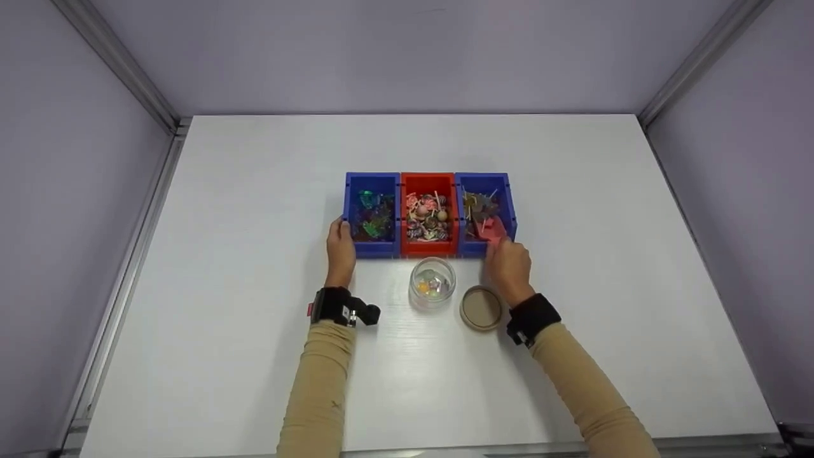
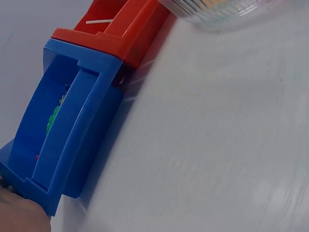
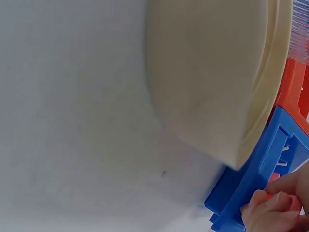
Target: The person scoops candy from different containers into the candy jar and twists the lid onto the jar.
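My right hand [image 1: 510, 264] grips a pink scoop [image 1: 492, 229], its head down among the wrapped lollipops [image 1: 478, 207] in the right blue bin [image 1: 514, 216]. At the outer side of the left blue bin [image 1: 375, 249], my left hand [image 1: 341, 251] holds the wall near the front corner; part of this hand is out of the left wrist view. Between the arms stands a clear jar [image 1: 432, 283], open at the top, with a few coloured pieces at the bottom. Beside my right wrist lies a round beige lid [image 1: 481, 308], large in the right wrist view.
A red bin [image 1: 427, 249] with lollipops joins the two blue bins in one row. Green and dark wrapped candies [image 1: 375, 219] fill part of the left bin. The white table [image 1: 254, 191] is bounded by pale grey walls [image 1: 407, 57] at the back and sides.
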A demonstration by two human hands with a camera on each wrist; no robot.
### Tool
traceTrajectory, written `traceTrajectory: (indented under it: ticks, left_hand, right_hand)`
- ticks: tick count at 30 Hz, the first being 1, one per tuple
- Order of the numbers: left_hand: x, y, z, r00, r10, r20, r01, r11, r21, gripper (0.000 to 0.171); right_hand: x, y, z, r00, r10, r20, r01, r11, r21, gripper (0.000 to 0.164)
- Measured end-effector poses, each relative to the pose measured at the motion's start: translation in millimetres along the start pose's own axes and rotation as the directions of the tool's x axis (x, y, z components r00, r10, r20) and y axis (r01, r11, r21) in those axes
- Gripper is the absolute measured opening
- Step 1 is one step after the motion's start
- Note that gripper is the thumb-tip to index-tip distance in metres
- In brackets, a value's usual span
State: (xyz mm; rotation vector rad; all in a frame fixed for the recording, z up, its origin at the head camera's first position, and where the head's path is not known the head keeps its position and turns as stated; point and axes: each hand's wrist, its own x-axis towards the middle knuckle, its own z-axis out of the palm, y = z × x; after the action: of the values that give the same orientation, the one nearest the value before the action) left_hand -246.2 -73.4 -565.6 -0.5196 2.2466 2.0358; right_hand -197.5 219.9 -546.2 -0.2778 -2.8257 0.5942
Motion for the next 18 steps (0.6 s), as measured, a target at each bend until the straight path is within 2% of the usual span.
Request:
traceTrajectory:
  ticks: [7, 18]
  left_hand:
    - [-1.1, 1.0, -1.2, 1.0, -0.012, 0.009, 0.012, 1.0, 0.004, 0.047]
    - [-1.4, 1.3, -0.7, 1.0, -0.007, -0.002, 0.007, 1.0, 0.001, 0.047]
  right_hand:
    - [-6, 9, 9, 0.995, -0.041, -0.087, 0.047, 0.997, 0.06, 0.03]
    - [-7, 12, 8, 0.985, -0.078, -0.154, 0.093, 0.991, 0.095, 0.029]
